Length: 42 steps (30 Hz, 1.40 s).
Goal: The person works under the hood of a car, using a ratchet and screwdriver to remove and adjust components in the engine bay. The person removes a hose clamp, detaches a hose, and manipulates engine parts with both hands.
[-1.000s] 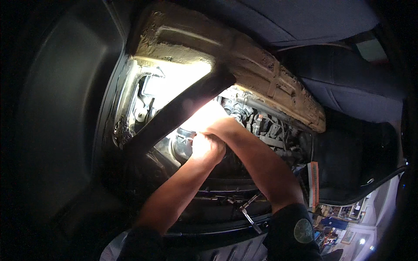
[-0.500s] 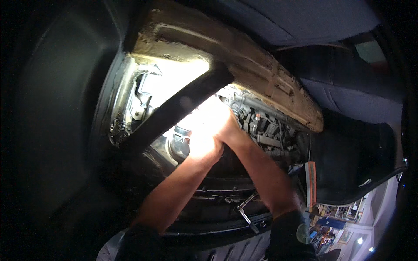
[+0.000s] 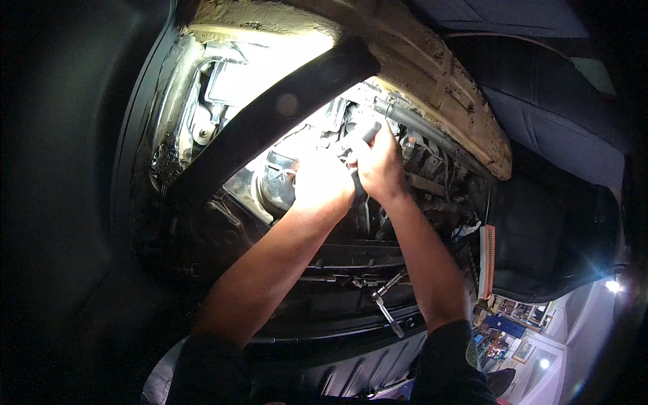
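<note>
Since the earlier frames, both hands are being seen higher and further right in the engine bay, and a grey tool handle is now being shown above the right fist.

That tool handle point(image 3: 362, 137) is short, round and grey, catching the work light so that its upper end is being washed pale; its lower part is being hidden inside the fist, and its working end cannot be told. It is being held slanted, just under the mud-caked edge of the raised hood point(image 3: 432, 74), among the dark hoses and wiring point(image 3: 432, 169) at the back of the bay.

The right hand point(image 3: 378, 165) is being closed around the handle, fingers curled tight. The left hand point(image 3: 322, 182) is being pressed against the right one; it is being overexposed by the light, so whether its fingers are spread or curled cannot be told.

Just left of the hands, a round dark engine part point(image 3: 273, 185) is being lit. A broad black strap point(image 3: 270, 118) is being stretched diagonally across the opening above them. Lower down, a ratchet wrench point(image 3: 386, 304) is being left lying on the front crossmember point(image 3: 324, 324), well apart from both hands.
</note>
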### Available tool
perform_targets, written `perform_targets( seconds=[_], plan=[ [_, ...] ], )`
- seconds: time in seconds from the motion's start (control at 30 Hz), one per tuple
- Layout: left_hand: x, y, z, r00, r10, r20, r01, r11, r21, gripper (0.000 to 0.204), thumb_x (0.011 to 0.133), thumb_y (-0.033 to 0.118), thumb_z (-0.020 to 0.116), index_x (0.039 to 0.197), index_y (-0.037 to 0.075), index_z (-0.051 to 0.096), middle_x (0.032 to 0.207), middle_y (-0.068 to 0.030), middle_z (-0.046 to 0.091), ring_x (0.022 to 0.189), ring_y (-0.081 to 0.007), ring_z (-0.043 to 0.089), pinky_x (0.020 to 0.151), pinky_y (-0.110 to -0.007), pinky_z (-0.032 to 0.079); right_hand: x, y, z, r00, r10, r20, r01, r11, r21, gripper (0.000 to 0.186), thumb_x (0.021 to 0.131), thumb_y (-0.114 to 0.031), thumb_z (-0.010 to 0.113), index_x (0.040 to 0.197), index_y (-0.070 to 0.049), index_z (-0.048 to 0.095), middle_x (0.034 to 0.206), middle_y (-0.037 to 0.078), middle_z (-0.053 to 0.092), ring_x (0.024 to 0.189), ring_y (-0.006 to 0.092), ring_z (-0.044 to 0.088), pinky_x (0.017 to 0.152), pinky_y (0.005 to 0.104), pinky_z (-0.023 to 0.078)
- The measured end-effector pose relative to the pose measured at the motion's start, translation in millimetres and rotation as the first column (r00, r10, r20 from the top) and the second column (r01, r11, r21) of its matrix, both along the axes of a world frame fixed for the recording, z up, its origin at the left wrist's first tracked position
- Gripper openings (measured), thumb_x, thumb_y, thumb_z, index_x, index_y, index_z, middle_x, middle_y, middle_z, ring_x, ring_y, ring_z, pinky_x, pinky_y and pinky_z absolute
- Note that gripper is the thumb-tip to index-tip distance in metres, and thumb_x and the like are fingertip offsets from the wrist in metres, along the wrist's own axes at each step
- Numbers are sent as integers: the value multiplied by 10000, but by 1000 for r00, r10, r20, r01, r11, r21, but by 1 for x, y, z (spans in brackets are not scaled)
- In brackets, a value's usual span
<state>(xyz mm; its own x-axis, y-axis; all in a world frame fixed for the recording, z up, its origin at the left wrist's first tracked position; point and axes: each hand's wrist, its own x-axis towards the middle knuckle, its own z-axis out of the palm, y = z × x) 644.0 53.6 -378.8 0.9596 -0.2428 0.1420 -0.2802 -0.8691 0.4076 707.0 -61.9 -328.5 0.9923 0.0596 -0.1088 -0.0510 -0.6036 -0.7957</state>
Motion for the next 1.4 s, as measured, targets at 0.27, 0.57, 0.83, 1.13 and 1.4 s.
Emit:
perform_targets(
  seconds=[0.27,0.57,0.83,1.13,1.4],
  plan=[
    [4,5,7,994,63,95,-57,996,-70,225,823,164,642,924,-14,735,896,-176,701,840,-313,688,711,-457,526,-48,-9,-3,975,-222,-26,208,857,472,132,1008,-59,604,1103,-2,533,919,114,689,754,182,707,698,306,586],
    [6,5,-5,988,37,147,-8,981,-193,226,788,122,658,901,-73,663,794,-218,635,697,-359,627,641,-487,501,-48,-8,-6,958,-273,-86,277,804,527,123,1025,-71,590,1108,-8,524,916,127,706,724,174,710,680,306,597],
    [6,7,-3,993,0,121,21,986,-167,197,796,93,633,900,-71,664,801,-220,638,712,-368,635,662,-485,512,-51,-9,-9,956,-288,-57,272,796,540,147,1021,-80,601,1120,-5,521,926,123,705,705,163,688,696,302,587],
    [3,8,4,996,-57,67,61,997,-51,211,829,129,619,916,-49,690,832,-210,662,752,-345,656,675,-477,515,-57,-10,-6,956,-285,-67,273,785,556,202,1036,-125,595,1157,20,524,935,150,731,742,174,709,705,305,592],
    [5,7,2,999,-3,48,10,989,-150,213,836,125,618,934,-50,690,844,-214,663,755,-352,656,679,-482,522,-57,-7,-6,953,-299,-43,276,804,527,196,1037,-142,599,1125,21,538,866,142,733,743,192,719,714,309,593]
  ],
)
